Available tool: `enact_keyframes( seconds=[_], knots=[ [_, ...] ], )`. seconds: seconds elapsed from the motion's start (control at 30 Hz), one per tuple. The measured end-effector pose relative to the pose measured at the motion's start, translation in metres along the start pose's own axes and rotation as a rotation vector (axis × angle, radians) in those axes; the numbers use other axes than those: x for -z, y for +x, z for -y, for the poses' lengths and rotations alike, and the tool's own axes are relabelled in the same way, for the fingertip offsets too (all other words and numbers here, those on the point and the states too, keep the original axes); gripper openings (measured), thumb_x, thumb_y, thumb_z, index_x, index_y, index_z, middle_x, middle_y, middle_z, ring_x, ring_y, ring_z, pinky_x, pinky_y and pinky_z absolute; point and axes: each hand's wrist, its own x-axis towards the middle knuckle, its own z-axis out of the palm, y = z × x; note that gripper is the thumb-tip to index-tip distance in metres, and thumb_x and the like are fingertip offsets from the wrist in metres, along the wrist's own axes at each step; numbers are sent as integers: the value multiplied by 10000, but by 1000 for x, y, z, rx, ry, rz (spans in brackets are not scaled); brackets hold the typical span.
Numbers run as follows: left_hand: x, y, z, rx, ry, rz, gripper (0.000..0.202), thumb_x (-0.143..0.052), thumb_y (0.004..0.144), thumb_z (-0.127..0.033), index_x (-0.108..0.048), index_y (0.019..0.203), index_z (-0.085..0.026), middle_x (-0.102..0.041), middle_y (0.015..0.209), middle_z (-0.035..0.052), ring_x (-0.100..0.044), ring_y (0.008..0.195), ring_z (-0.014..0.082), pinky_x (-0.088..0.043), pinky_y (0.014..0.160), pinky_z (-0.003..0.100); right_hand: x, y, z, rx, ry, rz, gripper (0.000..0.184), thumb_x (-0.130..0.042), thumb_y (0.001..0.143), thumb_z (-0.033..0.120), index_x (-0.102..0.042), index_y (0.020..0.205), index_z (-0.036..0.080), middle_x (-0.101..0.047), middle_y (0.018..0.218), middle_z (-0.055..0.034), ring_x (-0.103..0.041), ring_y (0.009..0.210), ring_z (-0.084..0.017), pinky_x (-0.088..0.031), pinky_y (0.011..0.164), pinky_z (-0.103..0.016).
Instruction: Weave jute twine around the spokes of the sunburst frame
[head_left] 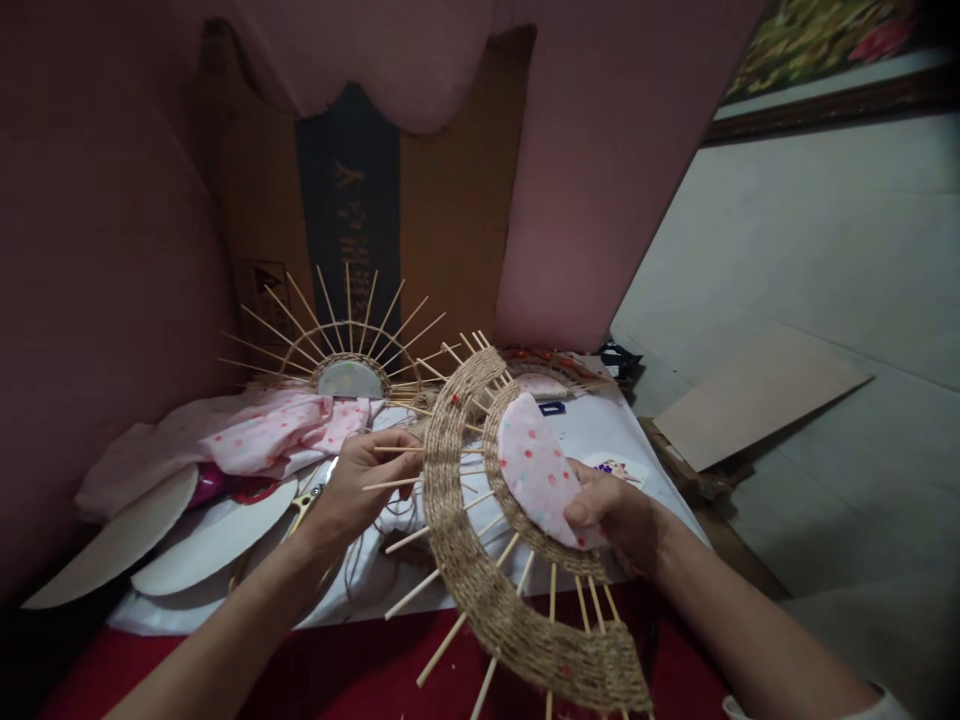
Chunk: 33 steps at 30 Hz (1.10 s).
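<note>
A half-round woven fan [450,500] of twine bands over radiating thin sticks is held up, tilted, in front of me. Its centre is a half-disc of pink dotted cloth [536,470]. My right hand [615,510] grips this centre at its straight edge, thumb on the front face. Behind the stick ends at the fan's left edge is my left hand [375,475], its fingers curled closed; what they hold is hidden. Loose twine [356,560] trails below that hand on the white sheet.
Another stick fan [349,378] leans at the back against a cardboard box [465,200]. Left lie crumpled pink cloth [277,435], white half-round boards [202,545] and scissors [304,505]. A further woven piece [544,385] lies behind. Brown board [765,400] leans on the right.
</note>
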Motion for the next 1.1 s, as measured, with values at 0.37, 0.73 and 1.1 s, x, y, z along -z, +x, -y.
enact_keyframes(
  seconds=[0.37,0.73,1.1],
  knots=[
    [22,4,3,275,-267,358,329,-742,658,-411,-562,634,-138,-467,469,-39,-359,430,57,-229,445,193,2,-1,-2,-14,34,90,323,-726,461,210,-671,746,69,-620,583,-27,-497,422,-70,-341,360,-147],
    [32,6,-14,211,-139,129,383,-744,665,-359,-467,503,-150,-314,437,-75,-204,416,40,-106,413,198,-6,-9,9,-78,-57,-99,174,-671,483,197,-620,608,87,-579,548,0,-458,442,-60,-343,416,-163],
    [30,-1,-17,118,168,185,215,-701,709,-365,-710,717,-151,-478,459,-36,-355,436,54,-243,402,179,-13,-5,28,-163,-324,-133,201,-724,531,263,-595,588,120,-524,491,25,-378,432,-53,-242,395,-178]
  ],
)
